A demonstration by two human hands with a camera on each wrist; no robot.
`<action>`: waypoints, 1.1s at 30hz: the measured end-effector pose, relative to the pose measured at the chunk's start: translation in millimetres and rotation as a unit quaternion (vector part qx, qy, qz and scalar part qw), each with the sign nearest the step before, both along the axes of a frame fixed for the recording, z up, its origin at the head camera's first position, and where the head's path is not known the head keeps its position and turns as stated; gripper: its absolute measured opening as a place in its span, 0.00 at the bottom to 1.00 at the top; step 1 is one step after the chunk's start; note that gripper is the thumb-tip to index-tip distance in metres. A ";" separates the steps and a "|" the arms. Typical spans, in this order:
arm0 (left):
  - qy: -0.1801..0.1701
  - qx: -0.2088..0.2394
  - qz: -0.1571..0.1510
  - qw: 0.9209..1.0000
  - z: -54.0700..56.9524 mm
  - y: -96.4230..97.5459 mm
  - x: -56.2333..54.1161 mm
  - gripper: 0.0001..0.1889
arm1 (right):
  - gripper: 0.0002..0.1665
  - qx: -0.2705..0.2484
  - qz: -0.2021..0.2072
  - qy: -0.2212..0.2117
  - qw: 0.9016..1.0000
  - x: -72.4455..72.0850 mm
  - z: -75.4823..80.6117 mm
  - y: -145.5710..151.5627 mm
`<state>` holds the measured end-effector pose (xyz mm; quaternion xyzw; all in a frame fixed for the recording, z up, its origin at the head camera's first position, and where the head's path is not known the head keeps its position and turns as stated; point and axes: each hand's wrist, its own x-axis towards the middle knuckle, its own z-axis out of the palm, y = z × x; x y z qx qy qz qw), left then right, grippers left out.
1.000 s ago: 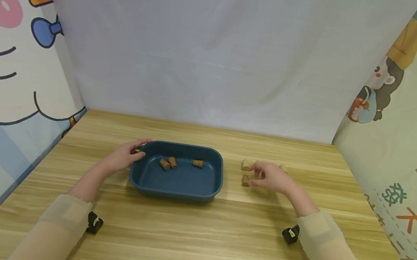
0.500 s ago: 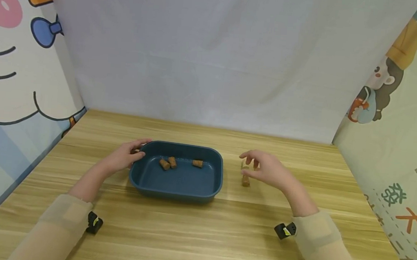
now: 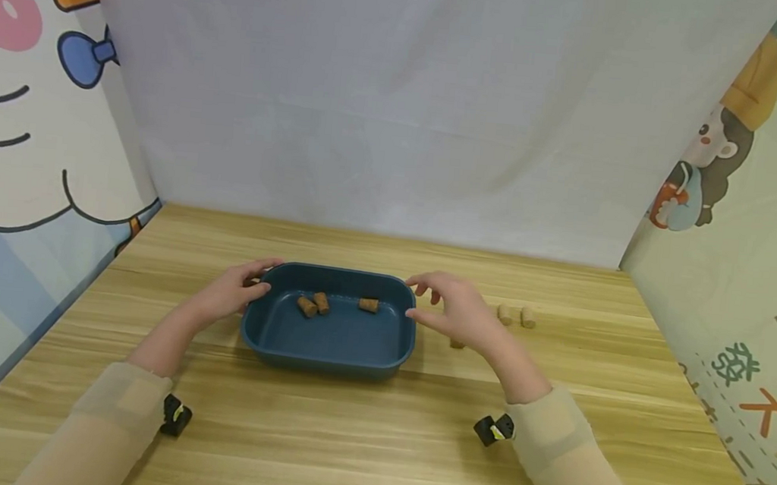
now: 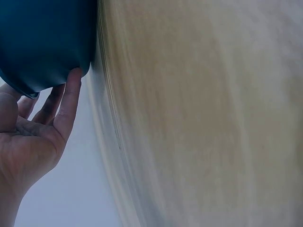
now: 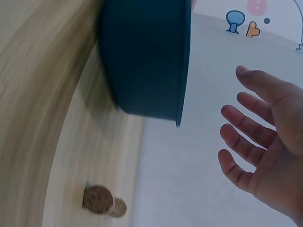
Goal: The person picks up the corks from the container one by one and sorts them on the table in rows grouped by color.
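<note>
A deep blue rectangular tray [image 3: 324,364] lies on the wooden table. My left hand [image 3: 227,296] is at its left end, thumb by the rim and fingers against the outer wall. In the left wrist view, fingertips [image 4: 74,75] touch that wall from outside. At the opposite end, my right hand [image 3: 458,309] hovers by the back right corner, thumb and fingers apart; the right wrist view shows its palm bare. Three brown corks lie inside the tray, one cork [image 3: 368,305] apart from the other two. Another brown cork [image 3: 456,344] is mostly hidden below the right hand.
Two paler corks, a left one [image 3: 504,315] and a right one [image 3: 528,317], lie on the table beyond the right forearm. A plain white cloth [image 3: 398,121] hangs behind the table. Printed cartoon panels flank both sides. A small black device sits at each wrist.
My right hand has moved left, from above the corks on the table to the tray's right rim, uncovering two pale corks. The left hand, the tray and its corks have stayed put.
</note>
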<state>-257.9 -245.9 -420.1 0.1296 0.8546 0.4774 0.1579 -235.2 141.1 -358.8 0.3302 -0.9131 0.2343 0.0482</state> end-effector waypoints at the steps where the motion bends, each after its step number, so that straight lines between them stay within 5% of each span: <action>1: 0.001 -0.001 0.000 1.000 -0.2 0.0 -0.2 0.28 | 0.25 -0.004 0.004 0.001 1.000 -0.3 -0.8 -3.1; 23: 0.002 -0.001 0.000 1.000 2.4 2.6 1.0 0.28 | 0.28 -0.070 0.053 -0.008 0.996 -14.4 -29.3 -73.1; 33: -0.013 0.012 0.000 1.000 4.3 3.7 1.8 0.28 | 0.29 0.002 0.079 -0.029 0.996 -27.6 -43.9 -94.1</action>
